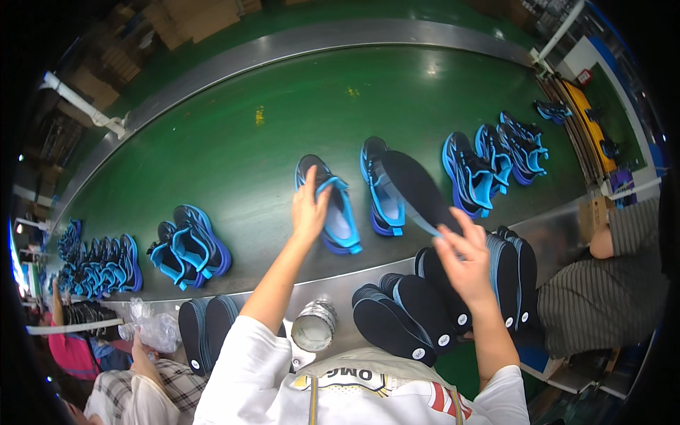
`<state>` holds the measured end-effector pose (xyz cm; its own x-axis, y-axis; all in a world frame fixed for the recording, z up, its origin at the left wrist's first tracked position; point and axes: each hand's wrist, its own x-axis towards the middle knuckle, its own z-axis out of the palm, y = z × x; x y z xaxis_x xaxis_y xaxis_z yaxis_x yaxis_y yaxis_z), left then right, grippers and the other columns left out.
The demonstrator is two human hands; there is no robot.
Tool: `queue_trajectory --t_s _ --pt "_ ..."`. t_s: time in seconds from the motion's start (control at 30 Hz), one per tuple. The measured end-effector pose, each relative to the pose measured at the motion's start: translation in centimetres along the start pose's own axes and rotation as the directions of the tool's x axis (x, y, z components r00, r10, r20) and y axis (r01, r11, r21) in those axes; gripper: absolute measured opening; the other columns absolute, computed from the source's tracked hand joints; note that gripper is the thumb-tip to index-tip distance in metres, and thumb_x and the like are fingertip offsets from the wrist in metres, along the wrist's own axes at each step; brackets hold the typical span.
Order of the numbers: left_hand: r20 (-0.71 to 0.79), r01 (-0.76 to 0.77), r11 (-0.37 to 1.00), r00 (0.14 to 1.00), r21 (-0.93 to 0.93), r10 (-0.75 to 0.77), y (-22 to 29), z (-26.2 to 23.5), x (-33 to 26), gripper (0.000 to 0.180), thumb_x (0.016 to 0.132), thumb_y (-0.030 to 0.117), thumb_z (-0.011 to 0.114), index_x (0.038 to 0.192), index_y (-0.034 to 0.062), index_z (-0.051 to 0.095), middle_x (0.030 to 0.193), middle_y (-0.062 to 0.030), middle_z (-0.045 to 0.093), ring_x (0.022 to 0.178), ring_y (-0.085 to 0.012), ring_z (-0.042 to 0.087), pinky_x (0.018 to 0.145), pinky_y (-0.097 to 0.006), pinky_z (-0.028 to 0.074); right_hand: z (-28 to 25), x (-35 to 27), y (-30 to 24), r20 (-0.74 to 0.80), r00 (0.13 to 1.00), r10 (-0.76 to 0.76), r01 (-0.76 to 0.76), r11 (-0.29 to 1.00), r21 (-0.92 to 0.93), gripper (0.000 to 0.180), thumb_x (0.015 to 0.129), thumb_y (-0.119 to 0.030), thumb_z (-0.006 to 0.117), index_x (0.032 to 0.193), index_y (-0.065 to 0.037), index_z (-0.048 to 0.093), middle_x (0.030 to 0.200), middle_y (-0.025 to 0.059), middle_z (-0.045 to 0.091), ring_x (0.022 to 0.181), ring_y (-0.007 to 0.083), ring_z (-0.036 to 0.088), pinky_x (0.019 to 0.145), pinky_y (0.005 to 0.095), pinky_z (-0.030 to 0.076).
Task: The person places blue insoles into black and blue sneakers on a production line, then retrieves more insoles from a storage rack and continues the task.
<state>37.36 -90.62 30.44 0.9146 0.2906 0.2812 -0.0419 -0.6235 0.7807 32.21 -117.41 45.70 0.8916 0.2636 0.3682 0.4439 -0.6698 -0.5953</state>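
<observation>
Round container [314,329] on the metal ledge [338,289], crumpled clear plastic [159,329], cardboard boxes [191,23]

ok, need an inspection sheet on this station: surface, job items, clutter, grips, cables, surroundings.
Surface: green belt with yellow marks; metal ledge on near side.
Job items: left-side shoe, right-side shoe, black insole; insole stacks along near side; more shoes both sides.
Clutter: round container on ledge; crumpled clear plastic farther left.
Grips: left grip on left-side shoe, hold unclear; right grip pinches insole by one end, overlapping right-side shoe in view, contact unclear.
Cables: nothing seen.
Surroundings: co-workers both sides; cardboard boxes beyond belt.
</observation>
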Motion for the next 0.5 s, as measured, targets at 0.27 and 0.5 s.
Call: queue_trajectory --t_s 0.27,0.5 --pt "-0.004 0.247 0.924 0.966 -0.291 -0.26 -2.7 0.9 -0.3 0.043 0.084 0.033 0.052 0.109 -0.0027 0.05 0.088 -0.0127 0.057 0.081 -0.0204 0.053 0.071 -0.029 0.042 4.4 3.2 -2.3 0.38 0.856 -0.351 0.439 0.881 -0.175 0.007 0.063 -0.008 0.06 0.062 -0.001 0.059 0.093 0.0075 0.06 0.076 0.022 0.049 0.067 0.032 0.041" --pt "0.207 0.526 0.745 0.85 -0.411 -0.485 -3.1 1.1 0.5 0.05 0.082 0.038 0.055 0.109 -0.0036 0.051 0.072 -0.0029 0.054 0.06 -0.0077 0.049 0.052 -0.022 0.039 13.7 3.2 -0.1 0.469 0.852 -0.233 0.395 0.873 -0.285 0.009 0.066 -0.009 0.056 0.07 -0.002 0.06 0.083 0.0094 0.058 0.082 0.0237 0.051 0.069 0.0325 0.044"
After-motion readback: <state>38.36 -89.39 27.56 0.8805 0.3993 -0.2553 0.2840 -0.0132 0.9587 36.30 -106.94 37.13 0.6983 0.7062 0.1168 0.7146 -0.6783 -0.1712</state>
